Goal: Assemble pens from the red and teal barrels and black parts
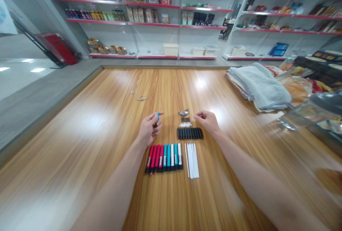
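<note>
My left hand is closed around a teal pen barrel; only a short piece of it shows between thumb and fingers. To the right, my right hand is pinched, and whatever lies between its fingertips is too small to make out. Between the hands lie shiny metal clips, small dark springs, little white pieces and a row of black pen parts. Nearer me are pink, teal and white pen barrels with black ends, side by side, and beside them thin white refills.
A thin loop and a small shiny bit lie farther off on the wooden table. At right are folded striped cloth, a clear jug and packets. Stocked shelves stand behind.
</note>
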`<state>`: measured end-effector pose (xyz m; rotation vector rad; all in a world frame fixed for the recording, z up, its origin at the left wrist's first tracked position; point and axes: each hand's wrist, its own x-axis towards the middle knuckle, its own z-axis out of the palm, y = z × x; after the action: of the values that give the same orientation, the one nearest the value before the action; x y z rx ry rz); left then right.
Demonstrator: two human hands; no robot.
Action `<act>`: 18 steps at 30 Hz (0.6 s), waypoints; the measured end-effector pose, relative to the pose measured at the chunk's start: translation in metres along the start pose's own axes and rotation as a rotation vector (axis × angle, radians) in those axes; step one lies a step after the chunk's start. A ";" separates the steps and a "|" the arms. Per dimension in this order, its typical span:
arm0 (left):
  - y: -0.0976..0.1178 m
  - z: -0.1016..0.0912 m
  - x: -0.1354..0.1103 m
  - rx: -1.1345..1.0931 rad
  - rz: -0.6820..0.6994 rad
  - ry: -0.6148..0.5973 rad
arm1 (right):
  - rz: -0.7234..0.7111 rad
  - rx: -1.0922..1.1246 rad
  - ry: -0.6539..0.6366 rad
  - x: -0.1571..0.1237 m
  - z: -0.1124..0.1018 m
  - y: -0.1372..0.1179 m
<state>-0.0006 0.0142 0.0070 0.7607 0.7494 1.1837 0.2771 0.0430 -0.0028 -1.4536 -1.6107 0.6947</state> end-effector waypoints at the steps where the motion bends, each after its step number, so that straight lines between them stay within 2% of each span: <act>1: 0.000 0.001 0.000 0.011 -0.009 -0.007 | -0.007 -0.020 -0.051 -0.003 -0.001 0.000; 5: -0.002 0.005 -0.003 0.071 -0.028 -0.030 | -0.037 -0.090 -0.178 -0.014 0.000 0.000; 10: -0.004 0.008 -0.004 0.150 -0.028 -0.032 | -0.046 -0.099 -0.186 -0.013 0.002 0.002; 18: -0.005 0.006 -0.004 0.179 -0.039 -0.047 | -0.150 -0.128 -0.247 -0.014 0.003 0.003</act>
<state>0.0068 0.0088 0.0063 0.9153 0.8345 1.0700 0.2755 0.0304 -0.0097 -1.3599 -1.9648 0.7168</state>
